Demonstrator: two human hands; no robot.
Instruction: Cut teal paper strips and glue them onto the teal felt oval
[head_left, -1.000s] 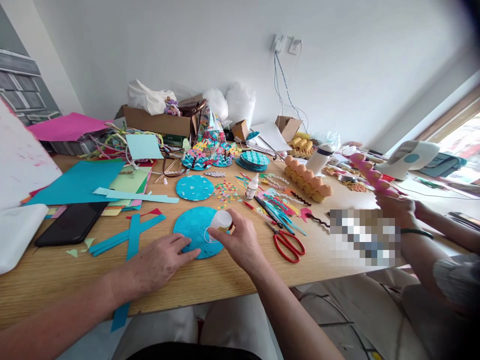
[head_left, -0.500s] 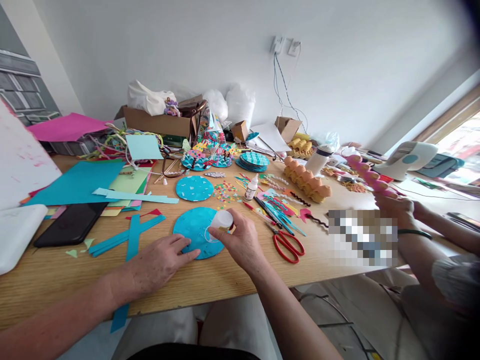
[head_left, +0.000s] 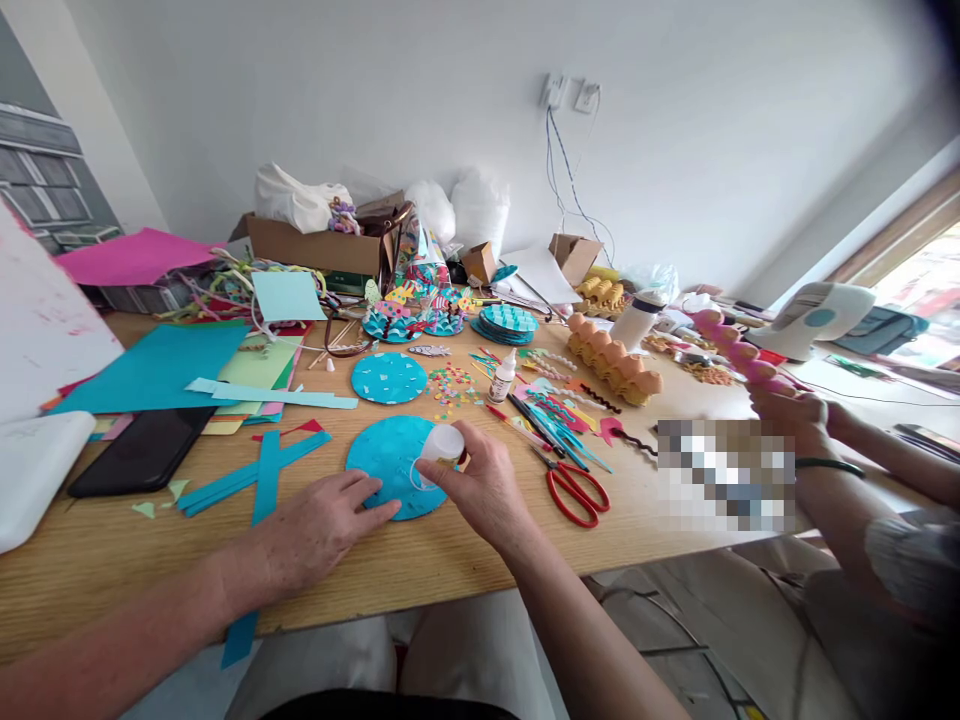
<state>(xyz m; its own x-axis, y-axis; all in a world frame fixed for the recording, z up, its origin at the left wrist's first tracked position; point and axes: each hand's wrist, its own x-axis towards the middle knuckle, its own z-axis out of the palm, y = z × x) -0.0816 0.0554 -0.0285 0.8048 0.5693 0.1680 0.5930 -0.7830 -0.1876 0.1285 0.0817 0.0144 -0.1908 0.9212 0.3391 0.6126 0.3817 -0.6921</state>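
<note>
A round blue disc lies flat on the table before me. My left hand rests on its lower left edge, fingers stretched out and holding nothing. Wrapped around a white glue bottle, my right hand tips it over the right side of the disc, with the bottle's base turned up toward me. The bottle's nozzle is hidden. A thin pale loop shows beside it against the blue. Behind lies a second blue disc dotted with small pale pieces.
Red-handled scissors, an upright small glue bottle and confetti lie nearby. Blue paper strips and a black phone are left. Egg-carton strips stand right, where another person's hands hold a pink one.
Almost nothing differs. Both hands and the glue bottle stay in about the same place over the disc, and the view has shifted very slightly.
</note>
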